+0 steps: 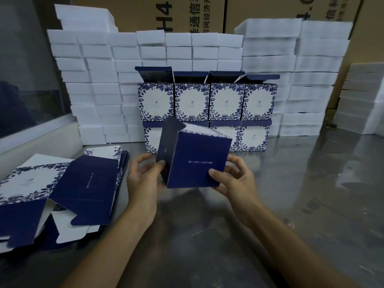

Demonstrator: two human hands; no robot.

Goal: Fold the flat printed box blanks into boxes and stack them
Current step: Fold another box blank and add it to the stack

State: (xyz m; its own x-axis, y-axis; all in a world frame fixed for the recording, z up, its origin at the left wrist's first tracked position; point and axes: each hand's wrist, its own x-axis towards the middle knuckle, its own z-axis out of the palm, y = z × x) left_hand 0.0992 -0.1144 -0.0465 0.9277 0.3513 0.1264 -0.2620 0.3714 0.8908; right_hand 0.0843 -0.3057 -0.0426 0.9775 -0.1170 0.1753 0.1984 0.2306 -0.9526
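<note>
Navy box (193,161) tilted, before stacked boxes (207,113).

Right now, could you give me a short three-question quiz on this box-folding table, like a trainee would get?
1. True or false: both hands grip the dark blue box.
2. How many folded boxes are in the top row of the stack?
3. The flat blanks lie on which side of the table: A left, B right?

Key: 1 true, the left hand and right hand both hold it. 2 four. 3 A.
</note>
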